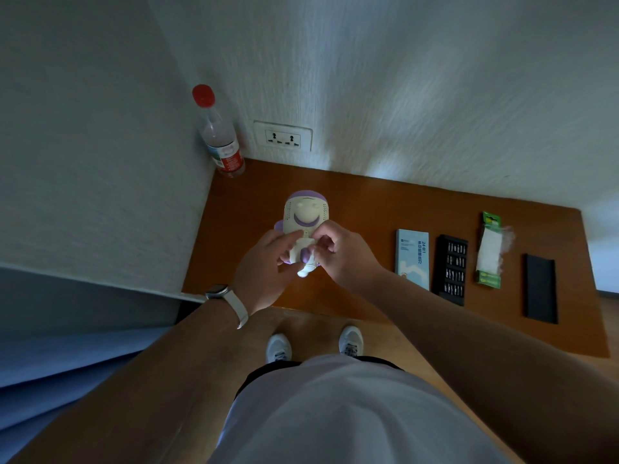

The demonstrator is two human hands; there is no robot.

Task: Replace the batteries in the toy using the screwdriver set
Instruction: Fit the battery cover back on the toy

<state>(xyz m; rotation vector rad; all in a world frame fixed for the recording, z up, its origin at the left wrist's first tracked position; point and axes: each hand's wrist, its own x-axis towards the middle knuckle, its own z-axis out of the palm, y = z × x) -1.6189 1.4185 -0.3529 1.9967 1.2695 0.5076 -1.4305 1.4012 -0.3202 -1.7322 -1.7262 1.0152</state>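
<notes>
The toy [306, 216] is held over the table [368, 202] by 2 hands: the left hand [268, 266] grips it from 7 o'clock, and the right hand [338, 256] at 4 o'clock curls its fingers on it, perhaps pinching a small part. The screwdriver set [450, 269] lies at 3 o'clock.

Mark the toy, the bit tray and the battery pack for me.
toy [306, 211]: head view, on the cream face, just above the purple smile.
bit tray [450, 269]: head view, on the middle rows of bits.
battery pack [489, 254]: head view, on the white middle of the packet.
</notes>
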